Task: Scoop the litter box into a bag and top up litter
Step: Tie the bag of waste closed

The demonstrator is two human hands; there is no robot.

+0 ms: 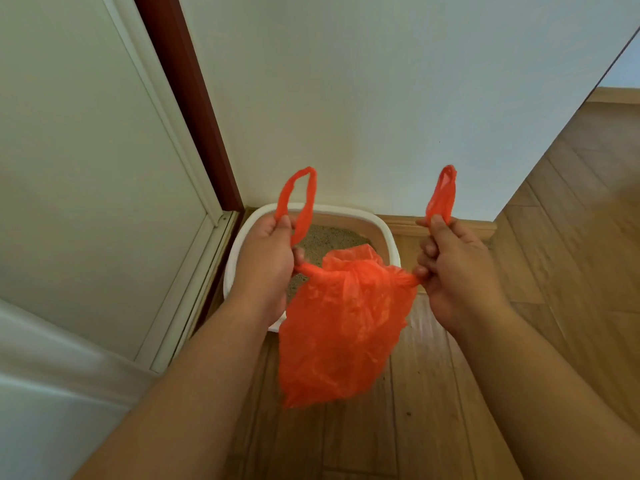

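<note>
Bag (341, 323) hangs between both hands, in the air above the floor (450, 393) and the near edge of the litter box (381, 223). Left hand (266, 265) grips one twisted handle, its loop (298, 199) sticking up past the fingers; right hand (453, 268) pinches the other, loop (441, 195) also up. Both hands are clamped on plastic and held apart, so the neck is stretched taut between them. Looks like tying off. To do it well: cross the handles, keep tension even, pull the knot snug low on the neck, keep the sack over the box in case of leaks. Bag is thin orange plastic, crinkled, translucent, sagging below the hands with a small load; contents not visible. Box sits just beyond the hands against the wall (381, 98), white rim, tan litter (325, 237) inside. No scoop or litter supply in view.
</note>
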